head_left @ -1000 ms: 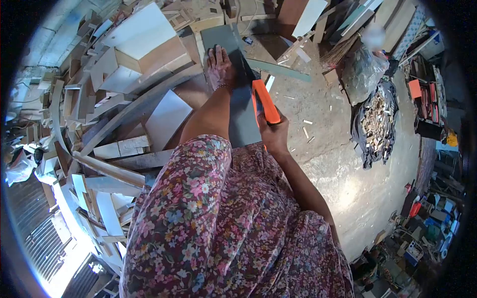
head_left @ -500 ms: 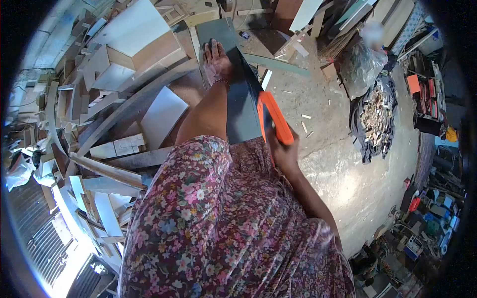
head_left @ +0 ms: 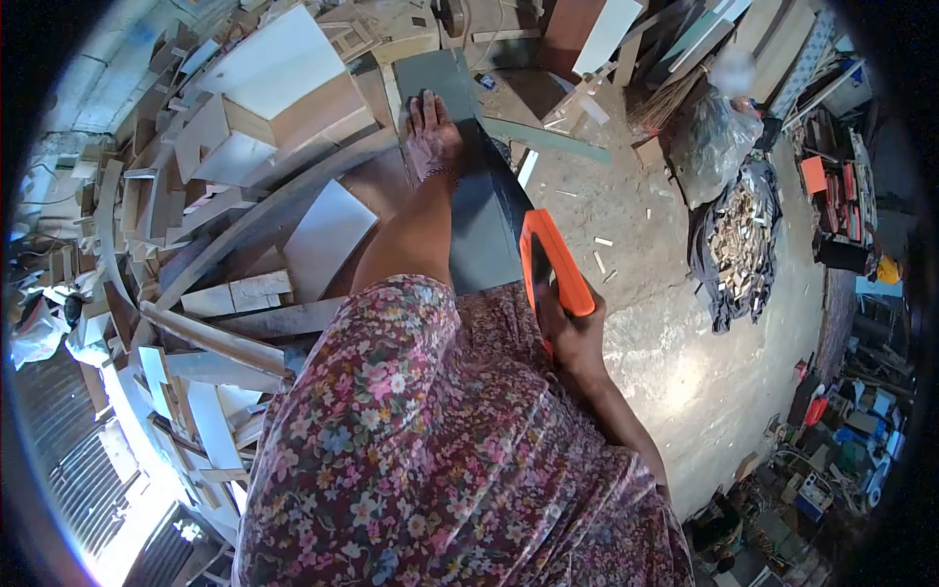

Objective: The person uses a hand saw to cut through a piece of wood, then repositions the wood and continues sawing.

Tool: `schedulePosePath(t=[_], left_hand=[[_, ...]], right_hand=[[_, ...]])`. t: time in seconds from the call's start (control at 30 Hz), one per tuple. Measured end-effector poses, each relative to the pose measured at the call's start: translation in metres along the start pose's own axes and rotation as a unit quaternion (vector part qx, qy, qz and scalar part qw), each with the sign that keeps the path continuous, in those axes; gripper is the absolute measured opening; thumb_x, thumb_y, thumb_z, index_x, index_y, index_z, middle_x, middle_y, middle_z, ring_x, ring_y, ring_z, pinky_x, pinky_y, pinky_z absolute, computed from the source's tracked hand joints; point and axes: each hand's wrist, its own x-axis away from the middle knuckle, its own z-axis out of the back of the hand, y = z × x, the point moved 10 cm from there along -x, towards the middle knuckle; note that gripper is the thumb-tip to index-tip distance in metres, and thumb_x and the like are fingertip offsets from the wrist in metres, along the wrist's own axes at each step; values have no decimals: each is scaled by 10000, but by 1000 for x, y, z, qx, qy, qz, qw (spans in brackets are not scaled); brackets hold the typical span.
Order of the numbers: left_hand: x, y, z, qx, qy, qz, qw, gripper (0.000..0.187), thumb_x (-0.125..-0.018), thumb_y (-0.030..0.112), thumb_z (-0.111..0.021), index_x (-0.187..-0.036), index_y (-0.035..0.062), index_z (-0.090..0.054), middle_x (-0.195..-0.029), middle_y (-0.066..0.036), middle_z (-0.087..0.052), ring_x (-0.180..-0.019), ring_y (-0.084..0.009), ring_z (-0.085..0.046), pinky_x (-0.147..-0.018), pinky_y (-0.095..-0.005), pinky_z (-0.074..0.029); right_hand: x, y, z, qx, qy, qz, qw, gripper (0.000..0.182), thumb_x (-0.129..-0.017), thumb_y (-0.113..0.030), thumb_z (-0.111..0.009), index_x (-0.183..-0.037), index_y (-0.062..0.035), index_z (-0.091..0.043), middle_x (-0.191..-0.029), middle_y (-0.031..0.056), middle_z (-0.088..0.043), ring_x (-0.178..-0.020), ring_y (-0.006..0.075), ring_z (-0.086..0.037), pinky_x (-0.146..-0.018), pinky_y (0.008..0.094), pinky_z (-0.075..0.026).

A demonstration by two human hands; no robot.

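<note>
So the landmark for everything is the dark grey board (head_left: 469,186), a long panel running away from the person across the middle of the view. The left hand (head_left: 432,132) is flat on it near the far end, palm down, fingers spread wide and pressing on the top face, not gripping anything. The left arm runs along the board's left side back to a flowery sleeve (head_left: 391,411).

The right hand (head_left: 572,328) is at the near right corner of the board, wrapped tight around the orange handle of a handsaw (head_left: 553,262). The handle stands just off the board's right edge, tilted, and the blade goes forward along that edge toward the left hand. I can't tell exactly where the teeth meet the board, since the blade is dark against dark.

Left of the board there's a big heap of wood offcuts (head_left: 196,254), with a pale square panel (head_left: 328,240) lying close to the board's left side and a large light box shape (head_left: 284,88) farther out. Right of the board is bare concrete floor (head_left: 675,333) with small chips scattered near the edge. Well off to the right sits a dark sack full of wood scraps (head_left: 738,240), and a clear plastic bag (head_left: 714,137) just beyond it. Past the far end of the board lean more planks (head_left: 597,29).
</note>
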Motion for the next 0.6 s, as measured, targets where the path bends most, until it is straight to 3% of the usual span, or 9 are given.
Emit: schedulePosePath(t=[0.07, 0.2, 0.3, 0.47, 0.53, 0.57, 0.6], left_hand=[[0, 4, 5, -30, 3, -3, 1000, 391, -783, 109, -444, -1159, 10, -475, -1253, -109, -429, -1138, -338, -420, -940, -456, -336], [7, 6, -7, -46, -26, -8, 999, 409, -792, 116, -396, -1182, 2, -443, -1304, -129, -366, -1199, -328, -351, -989, -455, -278], [0, 5, 3, -36, -8, -21, 999, 393, -778, 105, -430, -1154, -2, -473, -1276, -134, -396, -1174, -336, -378, -982, -441, -298], [5, 8, 9, -13, -6, -25, 1000, 388, -770, 87, -433, -1143, -10, -483, -1282, -134, -396, -1162, -345, -394, -959, -446, -327], [-5, 3, 3, -4, -10, -17, 1000, 391, -770, 83, -431, -1146, -13, -479, -1286, -134, -395, -1162, -346, -395, -952, -451, -334], [-4, 2, 0, -2, 5, -21, 1000, 399, -771, 81, -426, -1157, -8, -471, -1287, -131, -397, -1164, -346, -393, -951, -453, -332], [3, 1, -3, 1, 16, -23, 1000, 407, -773, 79, -421, -1169, -3, -463, -1288, -128, -399, -1166, -347, -391, -951, -455, -331]], right_hand=[[4, 7, -5, -6, -14, -21, 1000, 193, -786, -47, -553, -947, 58, -528, -721, 23, -533, -677, 57, -458, -601, 221, -409], [-10, 2, -8, 63, 8, 83, 995, 180, -791, -56, -550, -937, 45, -525, -699, 39, -524, -648, 75, -454, -586, 242, -413], [-71, 15, -24, 29, 11, 80, 996, 148, -781, -54, -564, -892, 38, -534, -687, 58, -537, -636, 90, -471, -594, 252, -418], [-69, 4, -24, 0, 14, 117, 993, 122, -777, -59, -569, -847, 36, -540, -668, 52, -533, -624, 85, -465, -568, 254, -407], [-54, 1, -15, 30, 34, 104, 994, 155, -775, -67, -575, -888, 36, -550, -676, 47, -540, -636, 79, -470, -571, 254, -412], [-43, 12, -12, 0, 5, 17, 1000, 199, -779, -72, -575, -944, 36, -555, -709, 49, -565, -662, 80, -490, -595, 249, -423], [-28, 5, -5, 0, 7, 13, 1000, 199, -779, -72, -575, -944, 36, -555, -709, 49, -565, -662, 80, -490, -595, 249, -423]])
